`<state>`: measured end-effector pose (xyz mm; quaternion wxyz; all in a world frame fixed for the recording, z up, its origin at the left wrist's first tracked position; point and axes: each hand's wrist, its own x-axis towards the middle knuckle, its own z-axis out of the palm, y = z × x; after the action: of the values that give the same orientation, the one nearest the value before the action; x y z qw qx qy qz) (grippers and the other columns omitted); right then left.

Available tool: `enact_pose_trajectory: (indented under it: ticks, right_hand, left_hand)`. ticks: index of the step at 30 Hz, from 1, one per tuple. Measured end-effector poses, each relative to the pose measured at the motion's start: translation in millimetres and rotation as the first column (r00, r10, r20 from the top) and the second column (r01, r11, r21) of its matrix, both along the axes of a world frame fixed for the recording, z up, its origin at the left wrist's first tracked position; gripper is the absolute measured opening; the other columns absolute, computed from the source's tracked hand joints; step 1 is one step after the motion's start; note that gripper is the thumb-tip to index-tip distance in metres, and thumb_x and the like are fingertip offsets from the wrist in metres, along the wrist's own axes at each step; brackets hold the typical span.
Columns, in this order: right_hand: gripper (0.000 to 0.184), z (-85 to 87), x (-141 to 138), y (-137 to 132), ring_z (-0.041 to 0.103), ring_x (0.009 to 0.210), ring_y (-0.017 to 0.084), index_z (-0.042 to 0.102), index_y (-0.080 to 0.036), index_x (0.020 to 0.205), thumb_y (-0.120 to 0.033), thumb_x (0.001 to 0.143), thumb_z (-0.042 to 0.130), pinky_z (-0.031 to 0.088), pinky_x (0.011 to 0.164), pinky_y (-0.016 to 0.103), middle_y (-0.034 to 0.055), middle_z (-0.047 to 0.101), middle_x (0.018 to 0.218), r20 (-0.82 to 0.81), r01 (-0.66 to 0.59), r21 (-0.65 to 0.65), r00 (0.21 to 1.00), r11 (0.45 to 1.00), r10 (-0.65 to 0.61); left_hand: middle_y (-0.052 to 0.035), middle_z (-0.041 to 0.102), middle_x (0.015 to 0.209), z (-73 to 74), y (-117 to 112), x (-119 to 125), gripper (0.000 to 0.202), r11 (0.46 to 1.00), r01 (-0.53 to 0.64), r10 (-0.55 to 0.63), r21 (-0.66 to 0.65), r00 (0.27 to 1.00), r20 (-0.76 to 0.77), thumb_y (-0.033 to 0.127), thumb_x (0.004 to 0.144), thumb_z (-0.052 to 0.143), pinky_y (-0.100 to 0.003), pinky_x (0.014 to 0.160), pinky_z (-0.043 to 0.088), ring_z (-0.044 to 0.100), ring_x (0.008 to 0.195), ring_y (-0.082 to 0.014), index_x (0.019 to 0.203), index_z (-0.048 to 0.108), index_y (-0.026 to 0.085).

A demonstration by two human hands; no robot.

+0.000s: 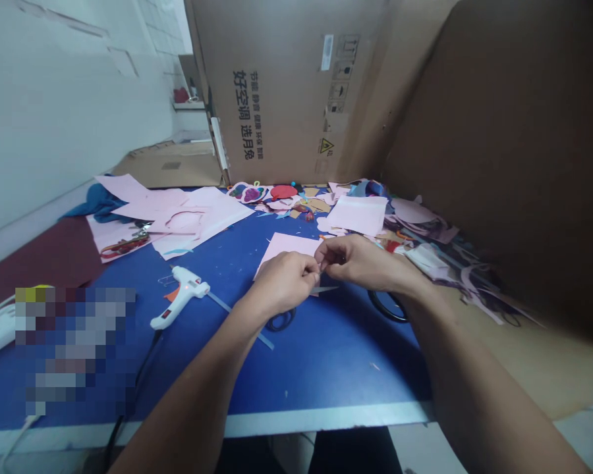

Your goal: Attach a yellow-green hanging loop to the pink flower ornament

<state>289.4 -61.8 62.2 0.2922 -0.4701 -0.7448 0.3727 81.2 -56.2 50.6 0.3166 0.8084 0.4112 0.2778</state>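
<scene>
My left hand [287,282] and my right hand [350,262] meet at the fingertips over the middle of the table. Both are closed in a pinch, and whatever sits between the fingers is too small or hidden to name. Behind and partly under them lies a pale pink sheet of paper [281,245]. A pointed metal blade [326,289] shows just below the fingers. Under my right wrist is a black loop-shaped handle [388,307]; whether it joins the blade is hidden. Dark thin loops [281,320] rest below my left hand.
A white glue gun [180,296] with a clear glue stick [242,322] lies left on the blue table [326,368]. Pink papers [212,214] and scissors [141,230] are beyond it. Paper scraps [454,263] pile up right. Cardboard walls [296,85] enclose the back and right.
</scene>
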Motion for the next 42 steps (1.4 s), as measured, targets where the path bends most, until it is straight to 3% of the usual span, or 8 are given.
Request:
enact_pose_trajectory:
  ticks: [11,15,18,21,25,32,38,42]
  right_hand:
    - [0.02,-4.7,5.3,5.3,0.058,0.062,0.016,0.074,-0.022,0.079,-0.014,0.066,0.062,0.039,0.056,0.027,-0.0016,0.07,0.068,0.083,0.106,0.082,0.99,0.991,-0.113]
    - [0.013,-6.3,16.9,11.1,0.058,0.062,0.016,0.075,-0.022,0.079,-0.016,0.071,0.067,0.037,0.057,0.027,-0.0006,0.07,0.068,0.151,0.343,0.205,0.914,0.916,-0.376]
    - [0.007,-4.1,16.7,12.0,0.059,0.061,0.017,0.076,-0.021,0.081,-0.028,0.081,0.073,0.036,0.056,0.028,0.0014,0.071,0.066,0.088,0.441,0.153,0.885,0.884,-0.457]
    - [0.021,0.3,9.0,9.4,0.062,0.065,0.016,0.077,-0.02,0.089,-0.04,0.084,0.079,0.046,0.063,0.029,0.003,0.073,0.074,-0.244,0.326,-0.085,0.909,0.941,-0.337]
    - [0.041,3.1,-3.3,4.0,0.065,0.075,0.015,0.082,-0.022,0.108,-0.047,0.077,0.092,0.053,0.073,0.03,0.0032,0.076,0.09,-0.574,0.049,-0.268,0.794,0.962,-0.2]
    - [0.04,-0.7,-19.0,2.0,0.063,0.072,0.014,0.082,-0.023,0.098,-0.049,0.072,0.098,0.049,0.068,0.027,0.0017,0.076,0.09,-0.686,-0.064,-0.292,0.71,0.954,-0.162]
    - [0.035,-1.5,-23.9,2.6,0.059,0.069,0.012,0.077,-0.022,0.086,-0.045,0.073,0.098,0.045,0.068,0.026,-0.0007,0.072,0.084,-0.731,-0.05,-0.251,0.664,0.967,-0.156]
    - [0.034,-3.3,-21.6,5.4,0.056,0.068,0.013,0.072,-0.022,0.084,-0.046,0.075,0.095,0.043,0.067,0.027,-0.0013,0.069,0.08,-0.727,-0.013,-0.257,0.661,0.966,-0.185]
  left_hand:
    - [-0.0012,0.063,0.059,5.4,-2.5,-2.9,0.023,1.0,-0.005,0.004,0.014,0.999,0.044,0.007,0.071,0.064,-0.031,0.058,0.021,0.044,0.056,-0.0169,0.056,0.068,0.024]
    - [-0.0009,0.061,0.059,12.6,-3.2,-3.8,0.016,0.989,0.054,-0.029,-0.136,0.984,0.176,0.014,0.071,0.065,-0.028,0.054,0.025,0.047,0.056,-0.0152,0.057,0.068,0.022]
    - [0.0001,0.058,0.06,16.6,-2.3,-4.7,0.015,0.931,0.166,-0.054,-0.325,0.944,0.326,0.024,0.076,0.069,-0.026,0.054,0.031,0.047,0.056,-0.0129,0.062,0.068,0.02]
    - [0.0007,0.056,0.062,18.6,-0.2,-6.8,0.02,0.821,0.282,0.014,-0.496,0.86,0.511,0.035,0.079,0.078,-0.024,0.053,0.031,0.044,0.055,-0.0103,0.072,0.07,0.018]
    - [0.0004,0.056,0.065,19.1,3.5,-8.9,0.028,0.691,0.423,0.131,-0.586,0.724,0.677,0.039,0.078,0.085,-0.023,0.053,0.035,0.046,0.055,-0.0093,0.082,0.071,0.016]
    - [0.0017,0.051,0.066,13.9,6.1,-4.0,0.017,0.543,0.578,0.213,-0.61,0.608,0.765,0.026,0.082,0.08,-0.022,0.051,0.033,0.043,0.052,-0.0079,0.086,0.068,0.015]
    - [0.0029,0.048,0.064,12.4,3.6,1.8,0.009,0.491,0.631,0.26,-0.601,0.552,0.792,0.021,0.087,0.075,-0.021,0.05,0.03,0.041,0.05,-0.0069,0.085,0.068,0.015]
    - [-0.0005,0.058,0.068,12.9,4.7,0.6,0.015,0.468,0.606,0.302,-0.644,0.575,0.761,0.03,0.092,0.076,-0.023,0.056,0.042,0.053,0.056,-0.0102,0.092,0.072,0.015]
